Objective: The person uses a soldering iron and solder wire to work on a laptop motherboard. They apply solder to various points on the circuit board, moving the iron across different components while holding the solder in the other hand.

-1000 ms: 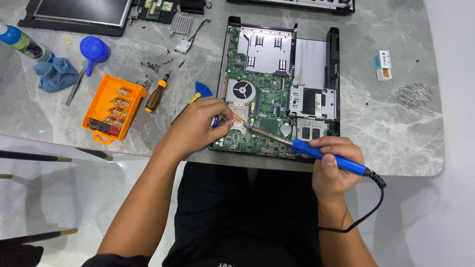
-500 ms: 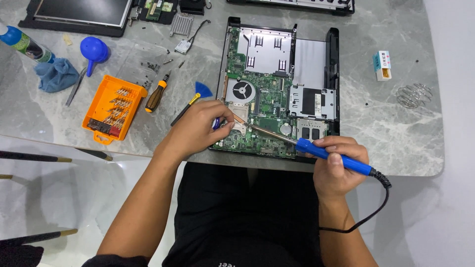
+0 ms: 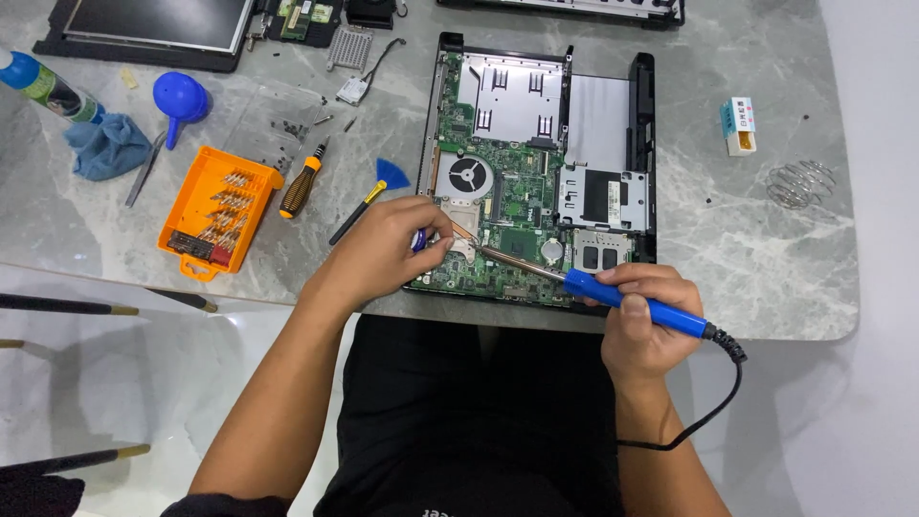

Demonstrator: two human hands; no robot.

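Soldering iron (image 3: 627,297) gripped in our right hand (image 3: 643,321), fingers wrapped around the blue handle, tip on the laptop motherboard (image 3: 503,206) lying open at the bench (image 3: 747,258) edge. Left hand (image 3: 383,251) fingers pinch a thin solder strand at the joint. We judge: keep wrists braced, touch the tip briefly, feed sparingly, avoid neighbouring components.

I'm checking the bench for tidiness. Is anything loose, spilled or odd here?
Yes: small dark screws lie scattered loose on the table, outside the orange bit case. A bare wire coil sits alone near the right edge. Nothing looks spilled or broken.
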